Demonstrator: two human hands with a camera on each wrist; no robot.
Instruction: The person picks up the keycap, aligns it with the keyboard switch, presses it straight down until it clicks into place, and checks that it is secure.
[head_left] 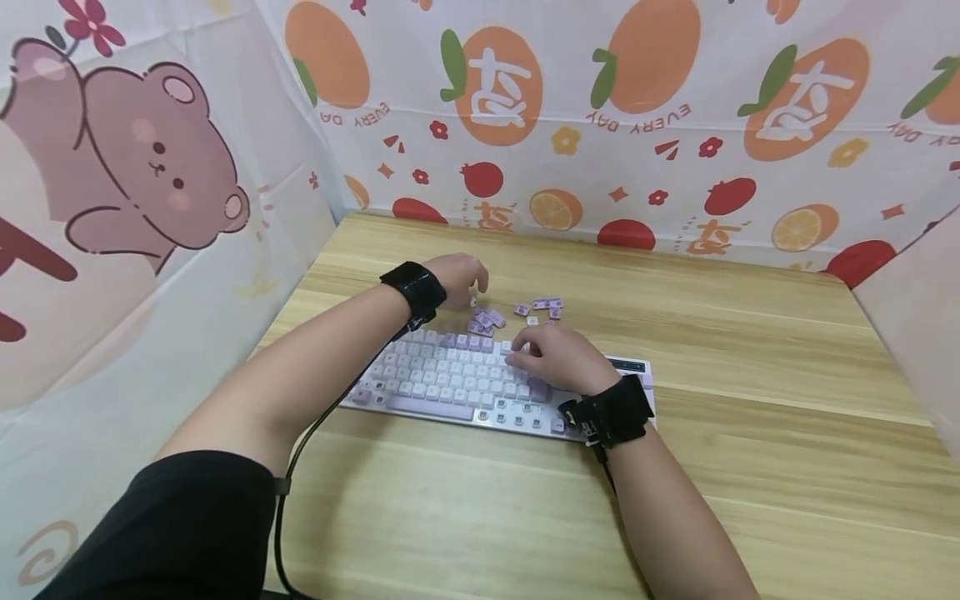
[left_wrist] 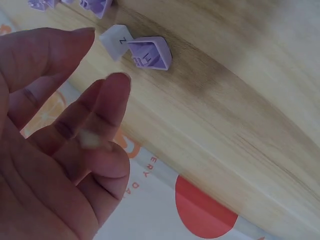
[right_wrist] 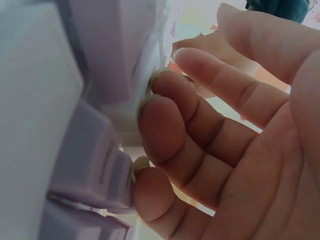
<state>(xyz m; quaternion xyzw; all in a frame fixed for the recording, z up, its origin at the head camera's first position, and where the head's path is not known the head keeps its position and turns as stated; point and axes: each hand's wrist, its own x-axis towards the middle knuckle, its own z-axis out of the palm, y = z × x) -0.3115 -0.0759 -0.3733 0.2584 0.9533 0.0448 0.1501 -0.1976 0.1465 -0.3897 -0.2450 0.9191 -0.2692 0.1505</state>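
Observation:
A white and lilac keyboard (head_left: 438, 375) lies on the table, with bare switch sockets showing at its lower right. My left hand (head_left: 453, 279) hovers beyond the keyboard's far edge, beside a pile of loose purple keycaps (head_left: 487, 321). Nothing sits between its parted thumb and fingers in the left wrist view. Close to those fingertips are a white keycap (left_wrist: 115, 42) printed with a letter and an upturned purple keycap (left_wrist: 151, 53). My right hand (head_left: 558, 358) rests on the keyboard's right part, its loosely bent fingers against the purple keys (right_wrist: 82, 155), holding nothing.
More loose keycaps (head_left: 547, 304) are scattered behind the keyboard, between the hands. The wooden table (head_left: 787, 417) meets a printed cloth (head_left: 660, 167) at the back and sides. Black straps (head_left: 415, 293) with cables circle both wrists.

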